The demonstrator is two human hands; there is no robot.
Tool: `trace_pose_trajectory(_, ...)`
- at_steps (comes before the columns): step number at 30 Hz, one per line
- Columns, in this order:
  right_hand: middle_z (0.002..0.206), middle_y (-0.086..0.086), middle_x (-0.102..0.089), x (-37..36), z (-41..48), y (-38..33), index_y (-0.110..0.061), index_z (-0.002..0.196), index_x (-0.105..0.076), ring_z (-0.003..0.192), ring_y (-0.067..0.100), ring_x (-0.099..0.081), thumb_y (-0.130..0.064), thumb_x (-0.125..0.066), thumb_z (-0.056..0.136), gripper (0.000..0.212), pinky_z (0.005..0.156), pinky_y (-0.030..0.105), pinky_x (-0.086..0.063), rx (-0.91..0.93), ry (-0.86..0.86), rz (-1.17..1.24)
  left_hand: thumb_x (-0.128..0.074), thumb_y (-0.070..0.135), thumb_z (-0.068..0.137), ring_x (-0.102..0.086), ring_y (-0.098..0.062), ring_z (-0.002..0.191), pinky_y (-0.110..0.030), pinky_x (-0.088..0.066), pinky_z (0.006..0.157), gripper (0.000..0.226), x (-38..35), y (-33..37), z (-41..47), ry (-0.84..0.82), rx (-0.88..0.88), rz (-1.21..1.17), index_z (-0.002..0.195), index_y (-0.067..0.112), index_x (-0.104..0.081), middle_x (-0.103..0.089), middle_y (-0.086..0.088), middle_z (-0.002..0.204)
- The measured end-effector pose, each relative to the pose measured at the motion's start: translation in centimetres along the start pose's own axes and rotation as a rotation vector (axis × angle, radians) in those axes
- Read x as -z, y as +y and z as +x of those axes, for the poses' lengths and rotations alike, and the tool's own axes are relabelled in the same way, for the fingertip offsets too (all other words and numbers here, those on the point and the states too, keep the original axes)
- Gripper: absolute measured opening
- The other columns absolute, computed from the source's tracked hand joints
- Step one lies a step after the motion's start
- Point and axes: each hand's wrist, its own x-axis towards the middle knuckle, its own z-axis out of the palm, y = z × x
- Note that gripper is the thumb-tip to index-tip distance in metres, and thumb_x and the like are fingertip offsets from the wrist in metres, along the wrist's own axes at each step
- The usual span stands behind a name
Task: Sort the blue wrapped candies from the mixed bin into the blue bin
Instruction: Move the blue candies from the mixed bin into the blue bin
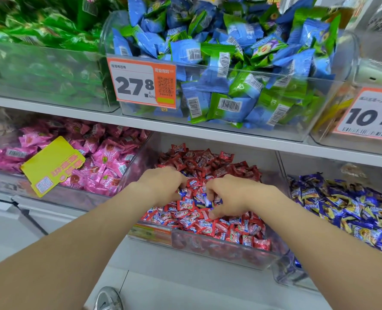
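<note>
Currently my left grip and right grip are curled round small blue wrapped candies in the clear plastic mixed bin at centre frame, so stray red wrapped candies could ride along into the clear blue bin at lower right.

Clear mixed bin, heaped with red wrapped candies; few blue wrapped candies mid-pile. Blue bin just right, clear-walled, full of dark blue wrappers.
</note>
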Motion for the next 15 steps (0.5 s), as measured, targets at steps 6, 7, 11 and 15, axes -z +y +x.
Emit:
trace_pose_trajectory(6, 0.115, 0.001, -0.06, -0.7, 0.4, -0.4, -0.027, 0.124, -0.062, 0.104, 0.028, -0.062, -0.048, -0.07, 0.096, 0.035, 0.085, 0.043, -0.056, 0.017, 0.137, -0.076, -0.06, 0.044, 0.097, -0.054, -0.025, 0.091, -0.037, -0.044, 0.07, 0.023, 0.2, 0.3, -0.3, -0.032, 0.006, 0.004, 0.113, 0.027, -0.056, -0.053, 0.0, 0.113)
trace_pose_trajectory(7, 0.112, 0.001, -0.062, -1.0, 0.5, -0.6, -0.026, 0.117, -0.064, 0.101, 0.028, -0.063, -0.047, -0.071, 0.095, 0.03, 0.083, 0.043, -0.057, 0.016, 0.138, -0.082, -0.057, 0.045, 0.097, -0.054, -0.025, 0.091, -0.037, -0.045, 0.071, 0.022, 0.3, 0.4, -0.4, -0.035, 0.009, -0.012, 0.109, 0.026, -0.055, -0.052, 0.0, 0.11)
trace_pose_trajectory(11, 0.087, 0.001, -0.059, -0.9, 0.8, -0.6, -0.021, 0.086, -0.058, 0.079, 0.023, -0.059, -0.044, -0.071, 0.087, 0.026, 0.063, 0.035, -0.048, -0.007, 0.157, -0.055, -0.036, 0.044, 0.103, -0.055, -0.028, 0.091, -0.039, -0.041, 0.074, 0.025, 1.3, 0.9, -0.7, 0.076, 0.049, -0.135, 0.092, 0.027, -0.05, -0.057, -0.004, 0.108)
trace_pose_trajectory(15, 0.062, 0.005, -0.049, 0.1, 0.9, 0.1, -0.01, 0.072, -0.055, 0.058, 0.025, -0.044, -0.041, -0.067, 0.086, 0.036, 0.055, 0.036, -0.037, -0.011, 0.235, 0.121, -0.037, 0.062, 0.104, -0.054, -0.028, 0.073, -0.036, -0.042, 0.067, 0.05, 1.8, 0.5, -0.4, 0.257, 0.121, -0.196, 0.075, 0.024, -0.054, -0.058, 0.002, 0.078)
